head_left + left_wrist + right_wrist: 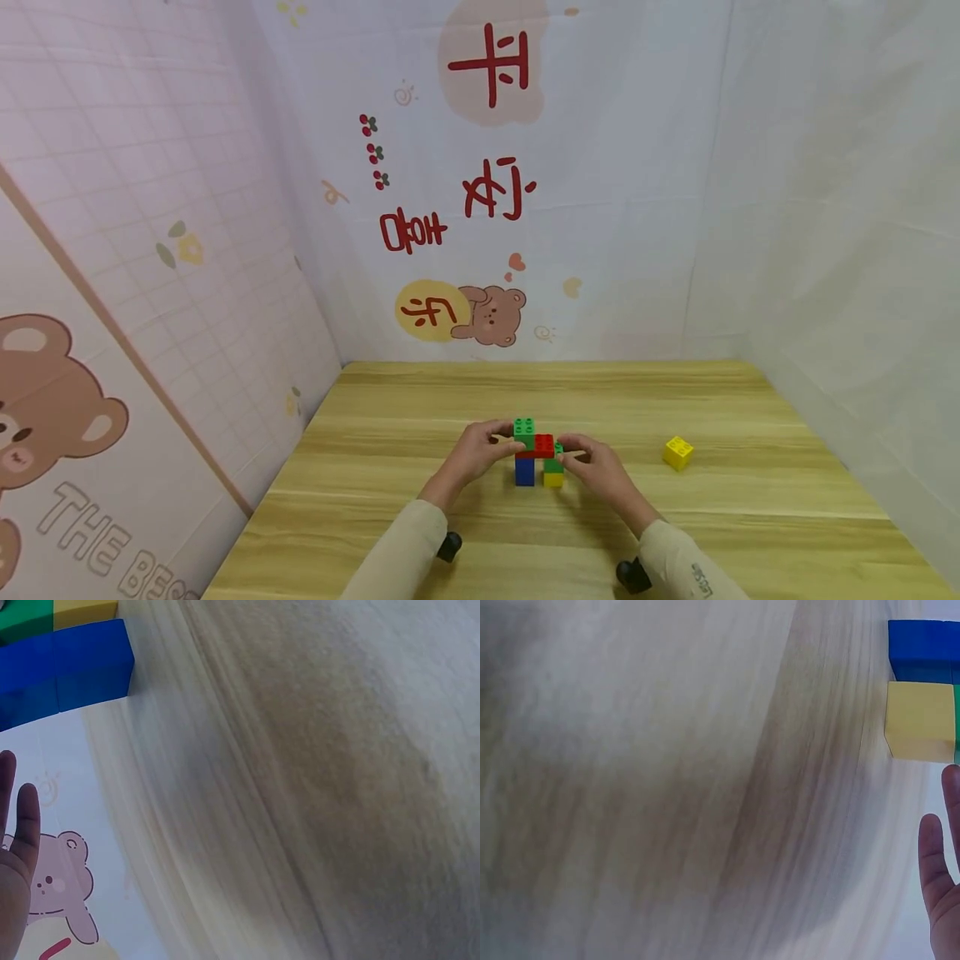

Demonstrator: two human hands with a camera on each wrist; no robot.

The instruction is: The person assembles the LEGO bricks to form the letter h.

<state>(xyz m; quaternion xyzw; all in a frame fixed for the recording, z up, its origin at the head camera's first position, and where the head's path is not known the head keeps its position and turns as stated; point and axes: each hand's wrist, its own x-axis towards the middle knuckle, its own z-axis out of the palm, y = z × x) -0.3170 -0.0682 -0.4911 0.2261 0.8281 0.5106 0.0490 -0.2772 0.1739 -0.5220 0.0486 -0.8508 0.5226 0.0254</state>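
Note:
A small structure of toy building bricks stands at the middle of the table. On its left is a blue column (525,472), with a red brick (544,446) reaching rightward from above it. A green brick (523,433) sits on top at the left. The right column has a yellow brick (553,480) below a second green brick (552,466). My left hand (480,452) pinches the upper green brick from the left, its thumb at the lower front. My right hand (598,468) grips the right column's green brick, fingers behind and thumb in front.
A loose yellow brick (678,452) lies to the right on the wooden table (420,400). Behind the table hangs a white printed cloth (622,208), with more cloth at both sides. Black devices (633,575) sit under the wrists.

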